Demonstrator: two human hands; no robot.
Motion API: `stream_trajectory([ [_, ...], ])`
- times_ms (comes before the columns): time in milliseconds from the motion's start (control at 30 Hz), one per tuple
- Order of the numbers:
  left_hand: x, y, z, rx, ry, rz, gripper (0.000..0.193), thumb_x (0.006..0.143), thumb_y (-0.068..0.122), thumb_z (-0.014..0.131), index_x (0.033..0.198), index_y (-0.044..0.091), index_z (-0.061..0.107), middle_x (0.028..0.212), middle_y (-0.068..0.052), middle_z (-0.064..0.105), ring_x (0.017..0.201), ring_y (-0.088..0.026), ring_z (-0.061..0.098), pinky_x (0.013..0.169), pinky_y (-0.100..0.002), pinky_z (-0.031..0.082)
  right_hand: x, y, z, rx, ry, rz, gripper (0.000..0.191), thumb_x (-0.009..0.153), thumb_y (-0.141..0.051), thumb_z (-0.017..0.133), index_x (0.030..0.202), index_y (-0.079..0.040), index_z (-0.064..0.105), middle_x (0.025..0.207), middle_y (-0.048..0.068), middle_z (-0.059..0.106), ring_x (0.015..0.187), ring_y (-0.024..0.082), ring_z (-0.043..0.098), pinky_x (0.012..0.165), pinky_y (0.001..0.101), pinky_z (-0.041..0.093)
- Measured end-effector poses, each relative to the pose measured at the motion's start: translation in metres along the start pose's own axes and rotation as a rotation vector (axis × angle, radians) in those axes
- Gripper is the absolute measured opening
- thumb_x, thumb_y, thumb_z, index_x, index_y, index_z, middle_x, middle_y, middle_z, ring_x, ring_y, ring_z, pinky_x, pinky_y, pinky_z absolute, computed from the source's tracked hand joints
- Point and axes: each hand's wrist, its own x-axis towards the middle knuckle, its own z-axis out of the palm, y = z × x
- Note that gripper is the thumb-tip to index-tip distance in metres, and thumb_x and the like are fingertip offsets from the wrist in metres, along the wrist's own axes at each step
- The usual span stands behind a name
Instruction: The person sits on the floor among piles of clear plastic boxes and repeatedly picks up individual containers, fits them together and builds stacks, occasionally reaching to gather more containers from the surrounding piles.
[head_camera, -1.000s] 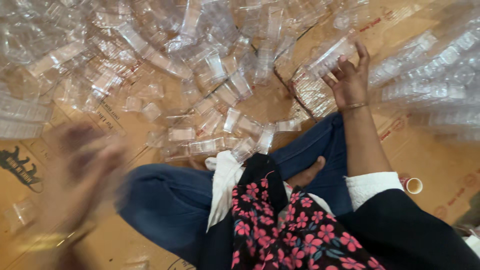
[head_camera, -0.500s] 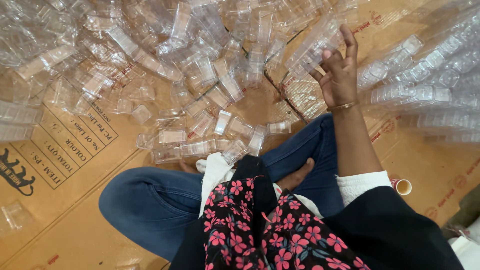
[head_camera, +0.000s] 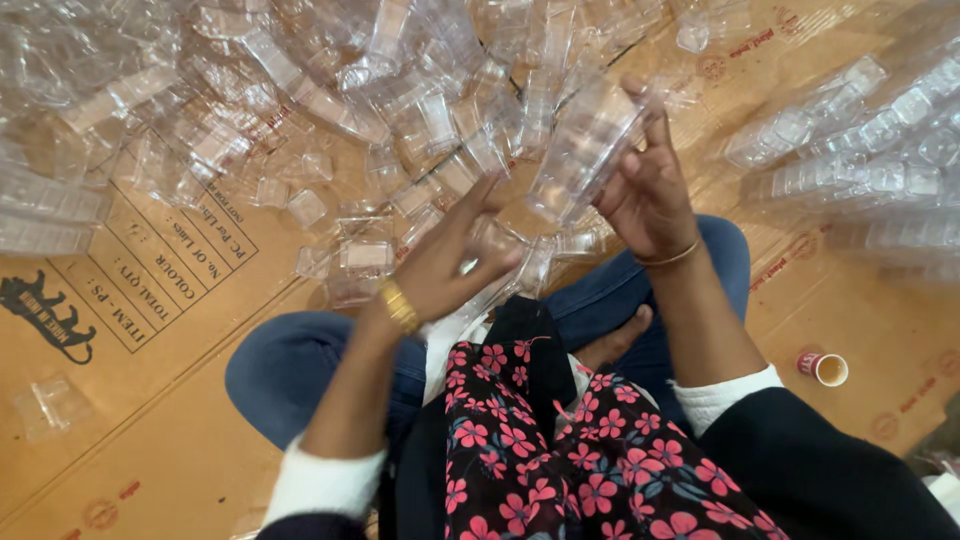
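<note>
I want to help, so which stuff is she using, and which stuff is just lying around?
In use:
right hand holding a stack of clear plastic cups
left hand beside it, fingers open
loose clear cups heaped in front

Just lying about:
small paper cup
flattened cardboard underneath
lone clear piece

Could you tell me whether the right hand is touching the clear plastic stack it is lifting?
Touching. The head view shows the right hand with its fingers wrapped against the side of the clear plastic stack, raised above the cardboard.

Flattened brown cardboard (head_camera: 150, 420) covers floor; heap of clear plastic containers (head_camera: 330, 110), 1 paper cup (head_camera: 826, 368) on it.
</note>
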Motion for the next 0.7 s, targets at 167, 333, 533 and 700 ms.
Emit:
stream_trajectory([
  [167, 0.037, -0.012, 0.020, -0.324, -0.036, 0.027, 0.118, 0.087, 0.051, 0.076, 0.165, 0.018, -0.006, 0.161, -0.026, 0.037, 0.118, -0.033, 0.067, 0.080, -0.039, 0.064, -0.003, 0.018, 0.004, -0.029, 0.062, 0.100, 0.071, 0.100, -0.017, 0.072, 0.159, -0.016, 0.032, 0.149, 0.014, 0.056, 0.135, 0.027, 0.060, 0.113, 0.0453, 0.056],
  [333, 0.037, -0.040, 0.022, -0.160, -0.009, 0.248, 0.115, 0.094, 0.045, 0.077, 0.168, 0.019, -0.006, 0.175, -0.025, 0.010, 0.162, -0.037, 0.015, 0.128, -0.049, 0.026, 0.001, 0.036, 0.002, -0.360, 0.149, 0.175, 0.065, 0.097, -0.015, 0.075, 0.152, -0.014, 0.041, 0.130, 0.008, 0.060, 0.116, 0.017, 0.063, 0.096, 0.0362, 0.060],
  [533, 0.046, -0.057, 0.030, -0.647, 0.047, 0.128, 0.076, 0.110, 0.035, 0.052, 0.168, 0.011, 0.009, 0.179, -0.011, 0.005, 0.166, -0.026, 0.005, 0.132, -0.042, 0.019, 0.000, 0.046, 0.002, -0.511, 0.195, 0.149, 0.039, 0.103, -0.016, 0.068, 0.138, -0.008, 0.054, 0.132, 0.007, 0.061, 0.119, 0.015, 0.063, 0.095, 0.0322, 0.058],
  [700, 0.045, -0.053, 0.024, -0.712, 0.022, 0.070, 0.072, 0.108, 0.032, 0.050, 0.168, 0.012, 0.016, 0.178, -0.010, 0.013, 0.165, -0.027, 0.011, 0.131, -0.042, 0.020, 0.006, 0.034, -0.010, -0.449, 0.148, 0.089, 0.019, 0.106, -0.012, 0.063, 0.123, -0.004, 0.062, 0.129, 0.008, 0.066, 0.121, 0.016, 0.065, 0.102, 0.0352, 0.058],
])
